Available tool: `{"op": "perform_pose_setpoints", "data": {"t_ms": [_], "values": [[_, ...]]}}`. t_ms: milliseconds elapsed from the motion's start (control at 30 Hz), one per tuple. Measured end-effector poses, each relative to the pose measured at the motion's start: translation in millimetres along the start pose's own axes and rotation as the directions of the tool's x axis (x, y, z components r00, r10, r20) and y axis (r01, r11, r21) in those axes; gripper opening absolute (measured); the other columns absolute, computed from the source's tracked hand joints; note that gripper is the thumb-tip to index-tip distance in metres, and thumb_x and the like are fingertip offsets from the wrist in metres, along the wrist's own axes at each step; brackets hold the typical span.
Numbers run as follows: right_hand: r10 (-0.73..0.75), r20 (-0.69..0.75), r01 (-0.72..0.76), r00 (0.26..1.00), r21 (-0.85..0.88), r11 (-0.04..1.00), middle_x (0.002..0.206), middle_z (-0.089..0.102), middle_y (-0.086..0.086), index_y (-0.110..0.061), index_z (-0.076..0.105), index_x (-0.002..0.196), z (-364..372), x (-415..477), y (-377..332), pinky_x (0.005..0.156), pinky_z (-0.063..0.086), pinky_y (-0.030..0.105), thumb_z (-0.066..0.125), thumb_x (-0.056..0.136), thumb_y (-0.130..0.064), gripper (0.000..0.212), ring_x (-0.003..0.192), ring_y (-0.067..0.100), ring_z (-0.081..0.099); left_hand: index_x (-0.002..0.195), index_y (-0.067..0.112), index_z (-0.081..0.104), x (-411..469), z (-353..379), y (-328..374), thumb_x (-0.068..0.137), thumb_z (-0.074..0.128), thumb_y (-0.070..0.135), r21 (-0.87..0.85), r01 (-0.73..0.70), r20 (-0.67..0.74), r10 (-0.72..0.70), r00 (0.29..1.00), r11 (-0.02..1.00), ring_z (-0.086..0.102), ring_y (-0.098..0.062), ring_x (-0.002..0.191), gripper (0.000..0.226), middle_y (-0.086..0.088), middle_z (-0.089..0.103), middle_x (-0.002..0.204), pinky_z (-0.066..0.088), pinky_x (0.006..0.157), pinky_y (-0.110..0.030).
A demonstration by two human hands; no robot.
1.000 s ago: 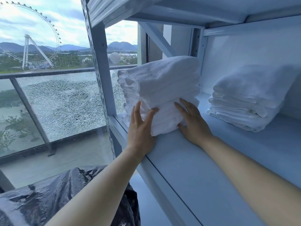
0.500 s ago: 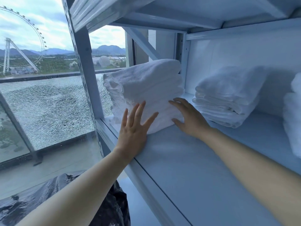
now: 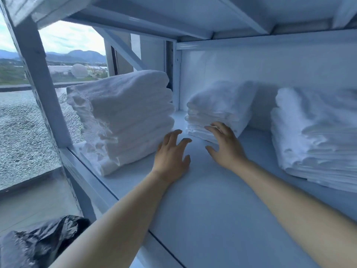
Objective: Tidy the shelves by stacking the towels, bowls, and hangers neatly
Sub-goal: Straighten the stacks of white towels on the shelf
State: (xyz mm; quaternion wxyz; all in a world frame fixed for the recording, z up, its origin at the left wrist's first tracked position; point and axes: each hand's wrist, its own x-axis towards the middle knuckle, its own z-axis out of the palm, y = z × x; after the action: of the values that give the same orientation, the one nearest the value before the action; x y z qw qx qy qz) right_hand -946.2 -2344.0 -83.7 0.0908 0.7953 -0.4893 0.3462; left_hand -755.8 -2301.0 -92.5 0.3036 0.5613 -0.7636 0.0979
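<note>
- White folded towels stand in three piles along a white metal shelf board (image 3: 212,219): the left towel stack (image 3: 125,120) at the shelf's near left corner, the middle towel stack (image 3: 222,109) farther back against the rear wall, the right towel stack (image 3: 316,136) at the frame's right edge.
- A person's right hand (image 3: 226,149) reaches in with fingers spread, its fingertips touching the lower front of the middle towel stack and gripping nothing.
- The left hand (image 3: 172,157) hovers low over the bare board between the left and middle stacks, fingers splayed and slightly bent, empty, just beside the left stack's lower right corner; whether it touches the cloth cannot be told.
- Both forearms are bare.
- A perforated upright post (image 3: 38,84) frames the shelf on the left.
- Beyond it, a shattered glass panel (image 3: 21,136) fronts a view of a domed building (image 3: 79,70) and hills.
- A black plastic bag (image 3: 38,246) lies at the lower left.
</note>
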Motion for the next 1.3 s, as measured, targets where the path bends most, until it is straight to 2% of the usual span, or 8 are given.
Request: {"op": "perform_pose_setpoints", "data": {"t_ms": [133,267,533,733,967,1067,1167,1300], "values": [[0.024,0.027,-0.024,0.999,0.006,1.0,0.139,0.04,0.003,-0.016,0.048,0.13,-2,-7,9,0.099,0.039,0.034,0.069,0.077,-0.018,0.057,0.128,0.025,0.038,0.122,0.024,0.052,-4,-2,-8,0.084,0.056,0.024,-0.097,0.024,-0.062,-0.03,0.998,0.995,0.042,-0.022,0.12,0.039,0.001,0.047,0.13,0.043,0.088,-0.036],[0.01,-0.002,-0.01,1.0,-0.082,0.997,0.14,0.04,0.008,-0.013,0.049,0.13,-10,8,13,0.099,0.04,0.041,0.068,0.078,-0.016,0.055,0.128,0.028,0.038,0.123,0.023,0.051,-12,-7,-12,0.085,0.054,0.024,-0.119,0.082,-0.056,-0.089,0.994,0.99,0.043,-0.021,0.117,0.038,0.002,0.05,0.125,0.043,0.078,-0.032],[0.048,0.047,-0.02,0.998,-0.475,0.88,0.155,0.012,0.001,-0.025,0.032,0.141,11,35,7,0.106,0.01,0.052,0.07,0.076,-0.029,0.075,0.142,0.023,0.009,0.125,0.022,0.05,-14,-9,-20,0.085,0.053,0.021,-0.165,0.149,-0.065,-0.161,0.985,0.975,0.045,-0.018,0.116,0.04,0.003,0.05,0.125,0.045,0.075,-0.03],[0.064,0.138,0.041,0.988,-0.645,0.763,0.157,-0.002,-0.001,-0.025,0.023,0.143,5,35,26,0.105,0.015,0.049,0.068,0.074,-0.015,0.083,0.144,0.018,-0.001,0.125,0.022,0.049,-13,-9,-19,0.083,0.054,0.019,-0.162,0.144,-0.038,-0.152,0.988,0.976,0.045,-0.017,0.117,0.042,0.004,0.051,0.124,0.045,0.076,-0.03],[0.062,0.134,0.04,0.989,-0.648,0.76,0.157,0.001,0.002,-0.018,0.029,0.14,8,35,20,0.107,0.015,0.051,0.065,0.073,-0.01,0.076,0.144,0.021,0.001,0.125,0.021,0.049,-14,-9,-20,0.081,0.054,0.017,-0.156,0.135,-0.039,-0.143,0.989,0.978,0.045,-0.019,0.116,0.044,0.002,0.051,0.123,0.047,0.075,-0.032],[-0.006,0.078,0.052,0.997,-0.602,0.797,0.156,0.015,0.005,-0.015,0.045,0.132,11,29,22,0.108,0.014,0.053,0.06,0.073,0.003,0.063,0.144,0.024,0.01,0.125,0.02,0.049,-14,-9,-20,0.081,0.054,0.017,-0.147,0.136,-0.023,-0.141,0.99,0.98,0.045,-0.02,0.117,0.044,0.002,0.051,0.124,0.046,0.077,-0.032],[-0.088,-0.043,0.047,0.995,-0.579,0.814,0.142,0.044,0.012,-0.008,0.062,0.112,16,24,24,0.105,0.024,0.057,0.063,0.068,0.012,0.048,0.134,0.03,0.037,0.125,0.02,0.049,-12,-8,-21,0.082,0.054,0.016,-0.156,0.14,-0.003,-0.142,0.99,0.978,0.045,-0.02,0.117,0.044,0.001,0.05,0.124,0.045,0.08,-0.03],[-0.129,-0.13,0.027,0.983,-0.593,0.805,0.122,0.06,0.015,-0.004,0.065,0.106,18,25,21,0.097,0.034,0.06,0.067,0.062,0.012,0.047,0.119,0.032,0.054,0.124,0.019,0.051,-11,-8,-22,0.081,0.055,0.015,-0.186,0.148,-0.011,-0.153,0.988,0.971,0.047,-0.019,0.116,0.043,0.0,0.052,0.123,0.043,0.08,-0.029]]}}
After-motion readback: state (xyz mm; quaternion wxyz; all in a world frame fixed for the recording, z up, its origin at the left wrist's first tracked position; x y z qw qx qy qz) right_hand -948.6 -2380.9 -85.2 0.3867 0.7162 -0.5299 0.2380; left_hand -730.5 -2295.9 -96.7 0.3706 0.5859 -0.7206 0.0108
